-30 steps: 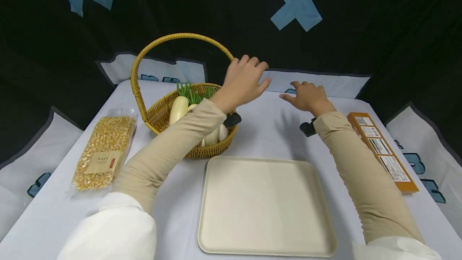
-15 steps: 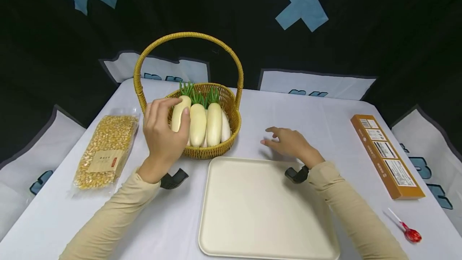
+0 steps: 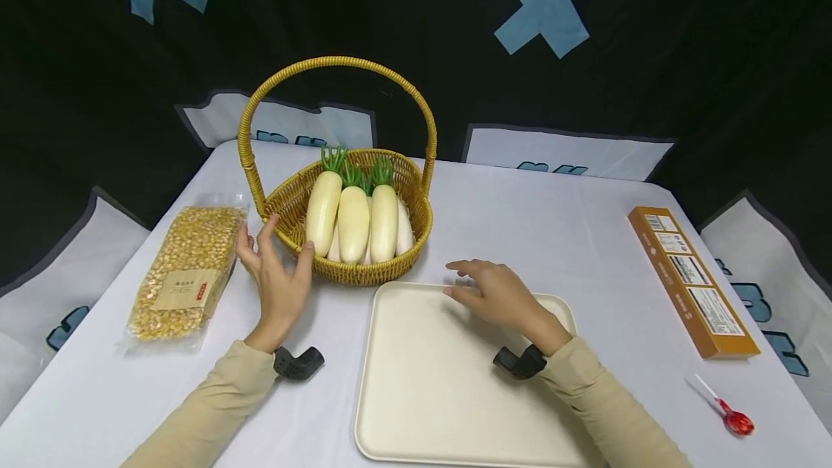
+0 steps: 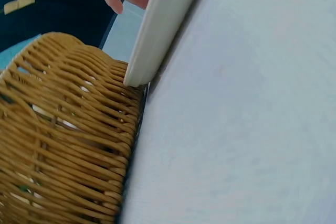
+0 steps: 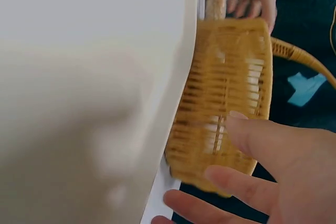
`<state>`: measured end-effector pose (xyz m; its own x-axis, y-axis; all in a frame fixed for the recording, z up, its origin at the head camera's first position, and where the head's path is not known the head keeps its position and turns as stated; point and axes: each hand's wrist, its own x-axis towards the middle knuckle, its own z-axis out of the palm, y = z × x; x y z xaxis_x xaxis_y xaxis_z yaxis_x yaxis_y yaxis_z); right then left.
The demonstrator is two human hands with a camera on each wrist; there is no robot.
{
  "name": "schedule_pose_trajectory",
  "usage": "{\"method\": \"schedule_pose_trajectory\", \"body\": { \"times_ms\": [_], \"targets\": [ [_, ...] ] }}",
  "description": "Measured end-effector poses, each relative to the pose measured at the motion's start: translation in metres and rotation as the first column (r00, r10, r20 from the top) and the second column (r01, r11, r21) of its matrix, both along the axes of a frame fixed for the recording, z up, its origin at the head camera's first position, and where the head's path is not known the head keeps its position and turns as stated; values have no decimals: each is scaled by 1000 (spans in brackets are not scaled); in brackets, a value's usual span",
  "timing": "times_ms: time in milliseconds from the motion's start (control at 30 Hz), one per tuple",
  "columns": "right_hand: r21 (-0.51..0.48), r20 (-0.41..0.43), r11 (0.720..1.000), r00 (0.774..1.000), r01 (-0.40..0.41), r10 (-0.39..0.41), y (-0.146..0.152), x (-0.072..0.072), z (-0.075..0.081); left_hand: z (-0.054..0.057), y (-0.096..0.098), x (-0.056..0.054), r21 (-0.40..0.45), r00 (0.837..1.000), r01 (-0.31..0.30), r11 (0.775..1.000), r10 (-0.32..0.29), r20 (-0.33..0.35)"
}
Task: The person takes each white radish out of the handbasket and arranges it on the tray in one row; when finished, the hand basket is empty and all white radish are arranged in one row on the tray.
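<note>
A wicker basket (image 3: pixel 364 276) with a tall hoop handle stands left of centre, holding several white radishes (image 3: pixel 353 226) with green tops. At its front left side is my left hand (image 3: pixel 281 295), fingers spread and thumb close to the rim; whether it touches the wicker I cannot tell. My right hand (image 3: pixel 503 298) hovers over the far part of a cream tray (image 3: pixel 442 388), fingers loosely extended, holding nothing. In the left wrist view the basket's woven wall (image 4: pixel 68 145) lies against or near the tray's edge (image 4: pixel 163 30). The right wrist view shows the right hand's fingers (image 5: pixel 247 182) spread before the basket.
Left of the basket lies a clear bag of corn kernels (image 3: pixel 188 258), near the left hand's fingers. An orange-brown box (image 3: pixel 692 280) lies at the right, with a red lollipop (image 3: pixel 737 421) below it. A black cloth (image 3: pixel 585 92) hangs behind the white table.
My left hand has come down and back from above the basket to its front left side. The right hand has drawn back and leftward over the tray. The basket looks still.
</note>
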<state>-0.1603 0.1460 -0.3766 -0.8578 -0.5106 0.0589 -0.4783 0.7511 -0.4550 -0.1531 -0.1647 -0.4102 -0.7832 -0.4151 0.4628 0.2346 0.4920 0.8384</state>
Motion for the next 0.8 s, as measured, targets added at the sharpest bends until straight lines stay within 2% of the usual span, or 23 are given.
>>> {"method": "schedule_pose_trajectory", "body": {
  "times_ms": [67, 133, 200, 267, 367, 500, 600, 700, 800],
  "targets": [
    [-25, 7, 1000, 1000, 2, -2, -3, 4, 0, -3, -2, -2, 42, 994, 54, 998, -58, 88],
    [-56, 19, 998, 1000, -2, 3, -7, 6, 2, -4, -3, -3, 67, 986, 92, 994, -100, 131],
    [-103, 31, 995, 999, -13, 16, -11, 6, 5, -5, -4, -5, 79, 982, 116, 990, -126, 142],
    [-178, 31, 984, 999, -34, 40, -17, 3, 8, -6, -4, -6, 89, 984, 126, 988, -136, 114],
    [-320, -3, 945, 998, -60, 62, -30, -5, 12, -7, -5, -7, 105, 984, 140, 985, -150, 94],
    [-505, -59, 861, 998, -57, 31, -50, -18, 15, -9, -5, -8, 101, 985, 145, 984, -154, 79],
    [-600, -53, 799, 998, -21, -14, -66, -28, 16, -10, -4, -7, 91, 985, 148, 985, -155, 78],
    [-626, -24, 779, 997, 43, -75, -80, -38, 17, -10, -5, -7, 76, 984, 150, 986, -156, 86],
    [-594, -2, 795, 988, 122, -153, -93, -47, 18, -10, -6, -5, 53, 983, 147, 988, -152, 102]
  ]
}}
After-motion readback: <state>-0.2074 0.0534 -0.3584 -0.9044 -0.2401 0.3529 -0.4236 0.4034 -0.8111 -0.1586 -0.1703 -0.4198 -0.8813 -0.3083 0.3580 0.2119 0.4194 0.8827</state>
